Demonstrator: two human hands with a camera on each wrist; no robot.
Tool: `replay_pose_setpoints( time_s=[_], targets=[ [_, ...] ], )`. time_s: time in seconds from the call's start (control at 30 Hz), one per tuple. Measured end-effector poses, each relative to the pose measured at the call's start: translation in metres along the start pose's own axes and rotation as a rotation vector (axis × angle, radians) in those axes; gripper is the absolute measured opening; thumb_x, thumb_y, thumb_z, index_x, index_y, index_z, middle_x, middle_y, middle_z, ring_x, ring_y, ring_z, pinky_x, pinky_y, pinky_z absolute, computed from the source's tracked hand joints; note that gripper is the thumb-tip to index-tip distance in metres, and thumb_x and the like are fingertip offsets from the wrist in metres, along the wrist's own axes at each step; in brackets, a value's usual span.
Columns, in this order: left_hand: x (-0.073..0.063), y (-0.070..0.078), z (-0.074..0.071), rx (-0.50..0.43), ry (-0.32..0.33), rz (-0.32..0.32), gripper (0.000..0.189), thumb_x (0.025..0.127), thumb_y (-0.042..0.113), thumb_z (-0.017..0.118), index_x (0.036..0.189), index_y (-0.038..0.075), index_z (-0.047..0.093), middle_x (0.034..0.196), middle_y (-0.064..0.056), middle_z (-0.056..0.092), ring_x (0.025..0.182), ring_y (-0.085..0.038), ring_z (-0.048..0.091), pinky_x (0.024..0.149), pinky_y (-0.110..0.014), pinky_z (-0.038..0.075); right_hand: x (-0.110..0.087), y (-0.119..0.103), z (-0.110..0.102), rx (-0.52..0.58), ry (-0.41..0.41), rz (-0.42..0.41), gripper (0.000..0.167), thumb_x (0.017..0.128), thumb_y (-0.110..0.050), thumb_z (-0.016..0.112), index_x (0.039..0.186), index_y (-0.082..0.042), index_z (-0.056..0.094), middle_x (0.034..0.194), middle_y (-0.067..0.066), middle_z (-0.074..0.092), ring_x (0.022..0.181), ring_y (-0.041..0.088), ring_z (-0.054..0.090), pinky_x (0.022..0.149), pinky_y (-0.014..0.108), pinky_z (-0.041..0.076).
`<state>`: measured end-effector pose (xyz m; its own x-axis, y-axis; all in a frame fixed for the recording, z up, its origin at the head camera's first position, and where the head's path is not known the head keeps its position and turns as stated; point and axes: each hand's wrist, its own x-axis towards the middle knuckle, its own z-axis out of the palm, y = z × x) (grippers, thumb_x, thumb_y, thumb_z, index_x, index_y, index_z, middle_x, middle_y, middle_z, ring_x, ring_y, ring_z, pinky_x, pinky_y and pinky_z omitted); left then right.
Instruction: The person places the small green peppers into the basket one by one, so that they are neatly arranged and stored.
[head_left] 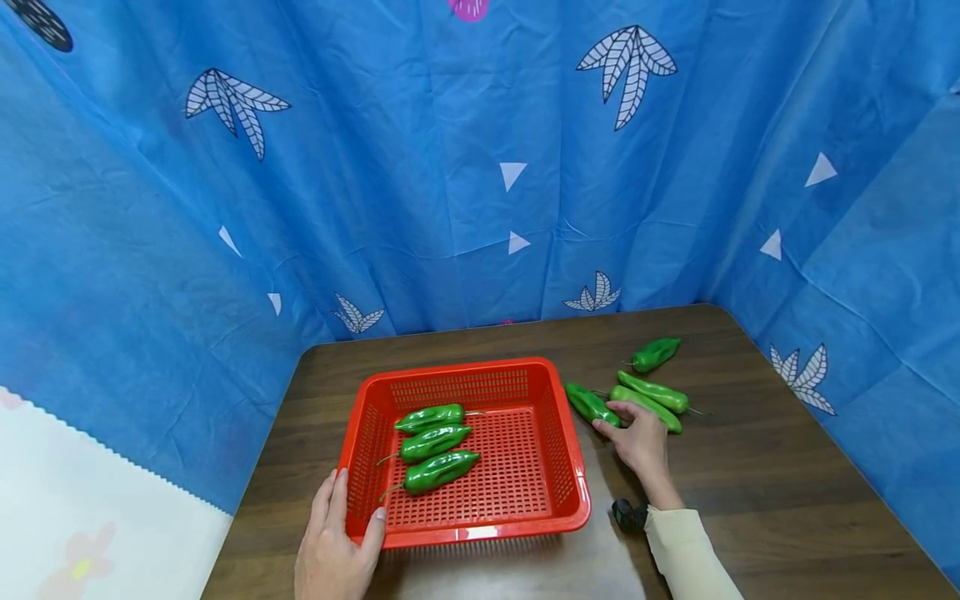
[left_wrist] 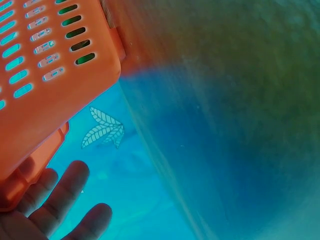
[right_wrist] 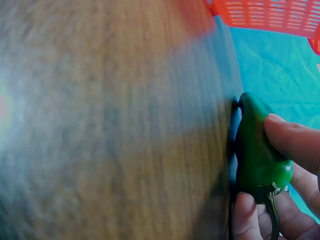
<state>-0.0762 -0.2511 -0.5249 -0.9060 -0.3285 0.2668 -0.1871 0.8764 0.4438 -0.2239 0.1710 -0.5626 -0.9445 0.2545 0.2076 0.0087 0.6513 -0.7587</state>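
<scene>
My left hand (head_left: 333, 537) rests on the near left corner of a red plastic basket (head_left: 566, 442), its fingers fairly straight along the rim. The left wrist view shows three fingers beside the basket's slotted wall (left_wrist: 55, 90). Inside the basket lie three glossy dark green peppers (head_left: 438, 472). Just right of the basket, my right hand (head_left: 641, 437) pinches another dark green pepper (head_left: 588, 403) between thumb and fingers. Up close, this pepper (right_wrist: 260, 155) has its stem towards my palm and lies at the tabletop.
Two lighter green peppers (head_left: 660, 392) lie beside my right hand, and a dark green one (head_left: 655, 355) is farther back. A black strap-like object (head_left: 628, 515) is at my right wrist. Blue patterned cloth (head_left: 450, 167) hangs behind the brown wooden table (head_left: 772, 467).
</scene>
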Motion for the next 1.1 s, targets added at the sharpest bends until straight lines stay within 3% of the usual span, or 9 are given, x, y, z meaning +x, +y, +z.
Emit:
replay_pose_setpoints(
  time_s=[0.57, 0.93, 1.1],
  targets=[
    [0.000, 0.001, -0.001, 0.009, -0.002, 0.002, 0.082, 0.089, 0.045, 0.069, 0.153, 0.003, 0.039, 0.152, -0.017, 0.040, 0.120, -0.042, 0.058, 0.091, -0.062, 0.051, -0.002, -0.002, -0.007, 0.073, 0.003, 0.062, 0.040, 0.084, -0.023, 0.082, 0.119, -0.004, 0.073, 0.118, 0.020, 0.072, 0.107, 0.035, 0.069, 0.091, 0.049, 0.053],
    [0.000, 0.001, -0.001, 0.015, -0.001, 0.006, 0.082, 0.089, 0.046, 0.069, 0.153, 0.003, 0.039, 0.151, -0.017, 0.041, 0.116, -0.043, 0.061, 0.090, -0.063, 0.051, 0.002, -0.009, -0.011, 0.125, 0.061, 0.089, 0.041, 0.084, -0.025, 0.082, 0.120, -0.008, 0.073, 0.119, 0.016, 0.073, 0.105, 0.030, 0.070, 0.081, 0.020, 0.048],
    [0.000, 0.000, -0.001, 0.013, 0.011, 0.017, 0.082, 0.089, 0.045, 0.069, 0.153, 0.003, 0.040, 0.151, -0.017, 0.041, 0.115, -0.043, 0.061, 0.089, -0.063, 0.052, 0.002, -0.013, -0.015, 0.130, 0.103, 0.093, 0.040, 0.084, -0.024, 0.082, 0.120, -0.008, 0.073, 0.119, 0.015, 0.073, 0.105, 0.031, 0.070, 0.087, 0.035, 0.054]
  ],
)
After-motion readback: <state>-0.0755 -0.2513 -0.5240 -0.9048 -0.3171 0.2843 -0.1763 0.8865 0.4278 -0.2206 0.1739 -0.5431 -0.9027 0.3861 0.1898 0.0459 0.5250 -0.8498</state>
